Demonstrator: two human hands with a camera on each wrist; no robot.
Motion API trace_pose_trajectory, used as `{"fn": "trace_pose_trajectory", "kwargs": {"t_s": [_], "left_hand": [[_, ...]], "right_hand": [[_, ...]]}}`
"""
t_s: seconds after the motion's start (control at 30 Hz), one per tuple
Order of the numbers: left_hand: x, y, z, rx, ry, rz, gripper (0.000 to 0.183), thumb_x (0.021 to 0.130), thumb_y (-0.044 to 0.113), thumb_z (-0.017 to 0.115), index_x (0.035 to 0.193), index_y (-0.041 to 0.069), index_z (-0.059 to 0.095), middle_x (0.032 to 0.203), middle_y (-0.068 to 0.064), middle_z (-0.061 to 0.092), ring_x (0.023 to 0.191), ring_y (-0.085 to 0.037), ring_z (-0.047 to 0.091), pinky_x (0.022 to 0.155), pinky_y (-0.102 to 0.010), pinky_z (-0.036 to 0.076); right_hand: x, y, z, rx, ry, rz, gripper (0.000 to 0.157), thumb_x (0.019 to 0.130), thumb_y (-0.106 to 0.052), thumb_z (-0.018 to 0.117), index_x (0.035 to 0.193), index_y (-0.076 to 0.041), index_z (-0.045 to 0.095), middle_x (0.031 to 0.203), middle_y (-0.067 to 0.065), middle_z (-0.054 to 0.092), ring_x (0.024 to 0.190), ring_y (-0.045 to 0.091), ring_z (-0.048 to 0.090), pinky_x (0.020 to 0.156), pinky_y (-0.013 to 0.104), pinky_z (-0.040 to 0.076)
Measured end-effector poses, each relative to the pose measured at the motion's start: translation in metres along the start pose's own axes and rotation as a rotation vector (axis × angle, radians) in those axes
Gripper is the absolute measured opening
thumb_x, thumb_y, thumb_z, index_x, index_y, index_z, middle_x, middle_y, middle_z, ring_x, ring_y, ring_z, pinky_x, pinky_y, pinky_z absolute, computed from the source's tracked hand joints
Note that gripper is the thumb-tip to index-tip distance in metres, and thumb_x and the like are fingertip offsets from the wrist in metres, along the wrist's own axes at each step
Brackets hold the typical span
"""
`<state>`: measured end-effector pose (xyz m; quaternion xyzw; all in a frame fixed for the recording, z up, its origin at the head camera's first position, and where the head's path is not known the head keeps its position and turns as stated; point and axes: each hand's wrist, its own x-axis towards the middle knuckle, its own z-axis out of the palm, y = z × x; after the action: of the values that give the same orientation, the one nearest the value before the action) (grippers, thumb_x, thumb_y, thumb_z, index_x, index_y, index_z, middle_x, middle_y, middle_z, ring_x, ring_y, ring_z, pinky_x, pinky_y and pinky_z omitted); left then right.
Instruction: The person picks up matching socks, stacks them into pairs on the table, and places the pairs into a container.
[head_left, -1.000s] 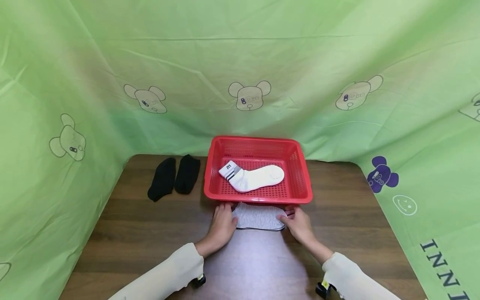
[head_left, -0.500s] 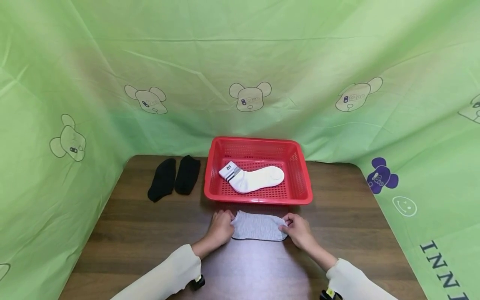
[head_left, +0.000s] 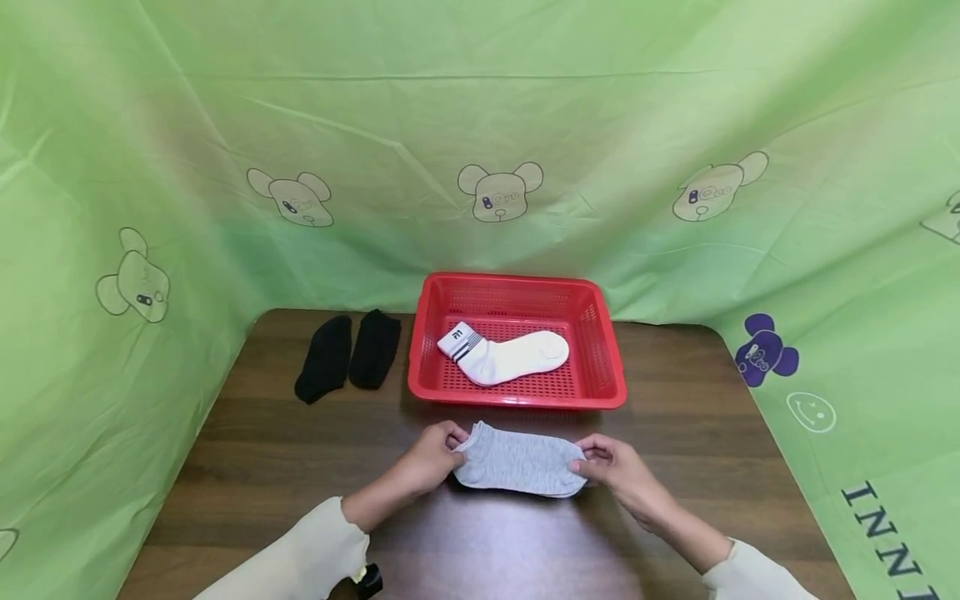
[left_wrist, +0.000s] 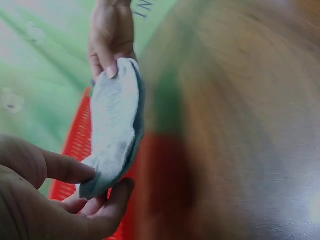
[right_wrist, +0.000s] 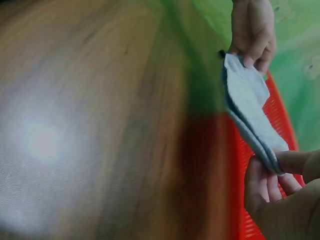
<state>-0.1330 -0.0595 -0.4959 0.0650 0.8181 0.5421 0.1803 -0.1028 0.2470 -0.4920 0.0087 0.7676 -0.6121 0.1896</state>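
Note:
A pair of grey ankle socks (head_left: 521, 461), one laid on the other, is stretched between both hands in front of the basket. My left hand (head_left: 429, 457) pinches the cuff end between thumb and fingers. At the toe end, my right hand (head_left: 621, 475) grips the socks the same way. Both wrist views show the layered edges of the socks (left_wrist: 116, 120) held above the table. Behind them stands a red plastic basket (head_left: 517, 402); a white sock (head_left: 517, 356) with dark stripes at its cuff lies inside it.
Two black socks (head_left: 325, 358) lie side by side on the wooden table (head_left: 285, 492), left of the basket. Green curtains (head_left: 390, 125) printed with bear heads enclose the table at the back and sides.
The grey socks have come away from the basket's front edge toward me and up off the table. Both hands have moved with them, spreading slightly apart.

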Motion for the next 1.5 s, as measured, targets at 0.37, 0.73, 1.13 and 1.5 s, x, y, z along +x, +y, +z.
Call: {"fn": "trace_pose_trajectory", "kwargs": {"t_s": [0.37, 0.73, 1.13, 1.5], "left_hand": [[0.007, 0.054, -0.04, -0.31, -0.097, -0.139, 0.026, 0.097, 0.002, 0.062, 0.12, -0.01, 0.063, 0.111, -0.016, 0.068, 0.086, -0.015, 0.067, 0.083, -0.031, 0.059], [0.025, 0.094, -0.062, -0.399, -0.004, -0.147, 0.036, 0.099, 0.007, 0.062, 0.133, -0.004, 0.059, 0.126, -0.016, 0.06, 0.097, -0.019, 0.067, 0.092, -0.034, 0.059], [0.076, 0.086, -0.069, -0.292, 0.186, -0.144, 0.035, 0.102, 0.007, 0.058, 0.136, -0.004, 0.06, 0.127, -0.019, 0.061, 0.098, -0.018, 0.06, 0.101, -0.042, 0.055], [0.122, 0.062, -0.053, -0.085, 0.295, -0.131, 0.035, 0.095, -0.002, 0.058, 0.128, -0.007, 0.065, 0.117, -0.023, 0.068, 0.085, -0.016, 0.06, 0.071, -0.023, 0.051]], "right_hand": [[0.006, -0.059, -0.026, 0.088, 0.007, -0.022, 0.031, 0.095, -0.006, 0.07, 0.117, 0.012, 0.056, 0.096, -0.001, 0.069, 0.087, 0.008, 0.069, 0.082, 0.029, 0.061], [0.045, -0.098, -0.04, 0.123, 0.05, -0.03, 0.029, 0.096, -0.009, 0.07, 0.119, 0.003, 0.057, 0.095, -0.003, 0.068, 0.084, 0.008, 0.069, 0.079, 0.025, 0.061], [0.098, -0.103, -0.044, 0.235, 0.105, -0.04, 0.029, 0.097, -0.007, 0.068, 0.121, 0.003, 0.054, 0.091, -0.005, 0.069, 0.082, 0.006, 0.07, 0.079, 0.021, 0.06], [0.144, -0.087, -0.042, -0.01, 0.168, -0.016, 0.04, 0.099, -0.007, 0.064, 0.131, 0.013, 0.051, 0.097, 0.002, 0.064, 0.08, 0.004, 0.065, 0.084, 0.024, 0.059]]}}
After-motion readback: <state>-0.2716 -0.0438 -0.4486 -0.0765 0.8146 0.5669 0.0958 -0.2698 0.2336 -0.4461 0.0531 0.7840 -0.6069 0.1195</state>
